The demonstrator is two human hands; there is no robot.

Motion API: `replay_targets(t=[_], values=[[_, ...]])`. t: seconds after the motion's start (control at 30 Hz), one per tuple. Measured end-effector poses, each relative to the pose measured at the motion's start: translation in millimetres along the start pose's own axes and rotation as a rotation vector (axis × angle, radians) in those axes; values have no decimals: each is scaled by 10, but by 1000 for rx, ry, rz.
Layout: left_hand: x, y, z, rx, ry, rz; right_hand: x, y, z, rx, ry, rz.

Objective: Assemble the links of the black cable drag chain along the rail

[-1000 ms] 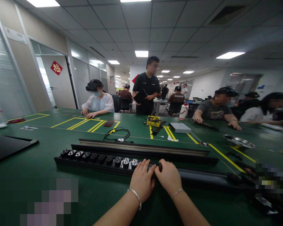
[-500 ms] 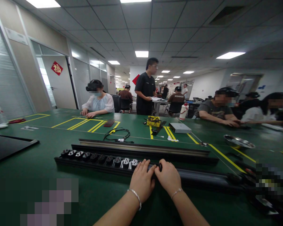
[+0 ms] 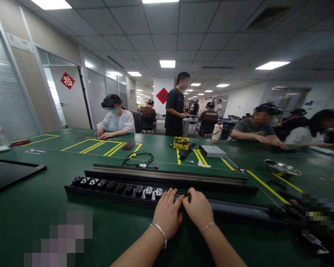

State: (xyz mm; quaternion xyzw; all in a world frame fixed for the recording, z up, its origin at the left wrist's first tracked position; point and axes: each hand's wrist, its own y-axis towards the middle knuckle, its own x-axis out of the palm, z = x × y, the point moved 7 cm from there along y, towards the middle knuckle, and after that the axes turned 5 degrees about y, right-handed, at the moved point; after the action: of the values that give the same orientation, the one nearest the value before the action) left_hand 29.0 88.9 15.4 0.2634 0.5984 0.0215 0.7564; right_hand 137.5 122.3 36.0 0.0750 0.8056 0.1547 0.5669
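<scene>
A long black rail (image 3: 108, 195) lies across the table, with several black and white socket modules (image 3: 149, 192) set along its left half. My left hand (image 3: 168, 215) rests on the rail just right of the white modules, its fingers stretched over it and covering what is beneath. Close beside it, my right hand (image 3: 199, 212) is closed, with a small black piece (image 3: 189, 197) showing between thumb and forefinger. Most of that piece is hidden, so its kind cannot be made out. The rail's right part (image 3: 239, 209) is smooth and dark.
Behind the rail lies a long black channel (image 3: 167, 177). A coiled black cable (image 3: 139, 159), yellow object (image 3: 182, 142), grey box (image 3: 212, 151) and metal bowl (image 3: 282, 167) stand farther back. A black panel (image 3: 11, 172) is at left. Co-workers sit across the green table (image 3: 72, 163).
Both my hands and the rail stay in place. The standing person in black has shifted to the right, and the seated person at right has moved their hands.
</scene>
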Motion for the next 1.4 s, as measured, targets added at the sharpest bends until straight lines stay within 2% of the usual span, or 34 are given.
replay_targets(t=[0.33, 0.97, 1.4], values=[[18, -14, -5, -2, 0, 0, -59, -27, -11, -31, -29, 19], [0, -10, 4, 0, -14, -4, -16, -5, 35, 21, 1, -3], [10, -6, 3, 0, -8, -15, -37, -23, 39, 25, -37, 35]])
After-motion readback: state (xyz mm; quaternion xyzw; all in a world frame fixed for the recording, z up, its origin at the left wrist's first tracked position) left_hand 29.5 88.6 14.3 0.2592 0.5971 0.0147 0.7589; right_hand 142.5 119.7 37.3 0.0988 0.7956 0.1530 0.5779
